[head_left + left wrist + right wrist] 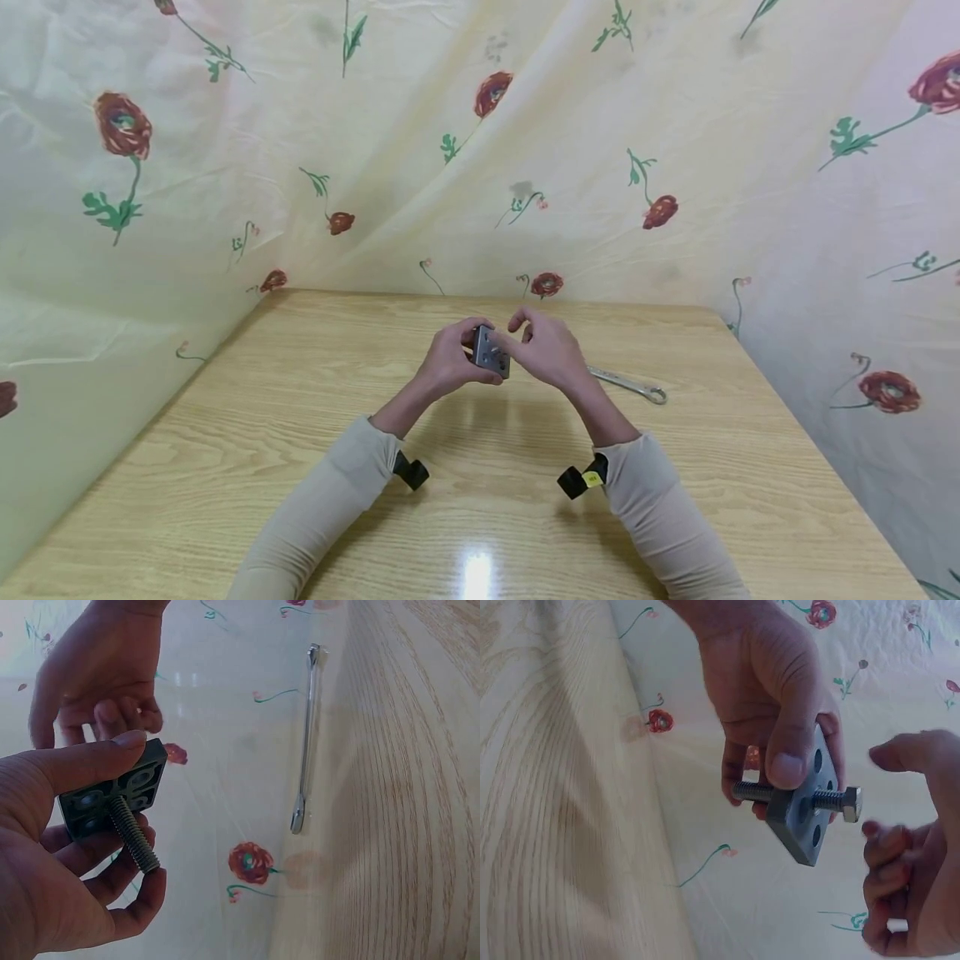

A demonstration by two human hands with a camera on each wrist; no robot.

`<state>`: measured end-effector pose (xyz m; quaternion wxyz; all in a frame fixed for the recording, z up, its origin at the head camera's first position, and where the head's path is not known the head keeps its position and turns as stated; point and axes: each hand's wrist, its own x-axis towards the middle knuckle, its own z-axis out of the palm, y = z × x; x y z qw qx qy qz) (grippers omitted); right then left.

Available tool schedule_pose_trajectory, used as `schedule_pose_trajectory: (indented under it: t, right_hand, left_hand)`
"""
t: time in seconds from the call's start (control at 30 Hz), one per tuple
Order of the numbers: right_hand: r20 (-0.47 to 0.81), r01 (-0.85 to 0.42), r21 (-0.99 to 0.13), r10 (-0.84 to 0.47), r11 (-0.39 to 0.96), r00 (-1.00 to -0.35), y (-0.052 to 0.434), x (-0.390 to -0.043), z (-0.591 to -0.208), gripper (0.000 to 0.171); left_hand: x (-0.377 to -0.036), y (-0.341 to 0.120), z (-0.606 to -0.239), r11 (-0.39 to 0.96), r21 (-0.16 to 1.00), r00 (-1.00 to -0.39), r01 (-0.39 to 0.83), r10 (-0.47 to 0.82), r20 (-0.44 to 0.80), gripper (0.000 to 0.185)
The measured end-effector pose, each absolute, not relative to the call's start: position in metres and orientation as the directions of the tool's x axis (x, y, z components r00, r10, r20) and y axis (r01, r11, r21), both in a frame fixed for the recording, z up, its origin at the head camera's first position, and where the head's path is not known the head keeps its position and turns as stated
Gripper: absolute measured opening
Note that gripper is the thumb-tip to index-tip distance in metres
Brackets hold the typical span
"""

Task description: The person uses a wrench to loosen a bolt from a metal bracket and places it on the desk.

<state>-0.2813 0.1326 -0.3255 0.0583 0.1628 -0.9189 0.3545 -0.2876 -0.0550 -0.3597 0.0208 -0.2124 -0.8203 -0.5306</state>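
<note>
The plate (pixel 806 806) between the fingers (pixel 787 750) is dull grey metal; its bolt (pixel 832 801) is ridged; the surface (pixel 300 433) is shiny wood.

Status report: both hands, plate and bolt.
Left hand grips plate, bolt through it. Right hand open, just off bolt head. Wrench lies aside on table.

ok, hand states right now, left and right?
Left hand: grips the metal plate with the bolt through it.
Right hand: fingers loosely curled, holding nothing, just off the bolt head.
</note>
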Motion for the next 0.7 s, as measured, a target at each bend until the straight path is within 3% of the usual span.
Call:
schedule_pose_trajectory:
  t: [0.13,0.27,0.7]
  right_hand:
    - [0.122,-0.258,-0.579,-0.23,0.774,-0.966,0.133,-0.282,-0.328,0.072]
    - [0.042,-0.221,-0.578,-0.242,0.786,-0.969,0.132,-0.281,-0.329,0.083]
    - [0.082,-0.25,-0.604,-0.254,0.756,-0.964,0.123,-0.279,-0.335,0.066]
  left_hand:
    - [-0.287,-0.055,-0.359,0.352,0.863,-0.913,0.363,0.32,0.253,0.073]
    - [-0.287,-0.054,-0.358,0.359,0.855,-0.911,0.373,0.316,0.265,0.073]
    - [-0.288,-0.056,-0.359,0.377,0.846,-0.912,0.377,0.312,0.267,0.072]
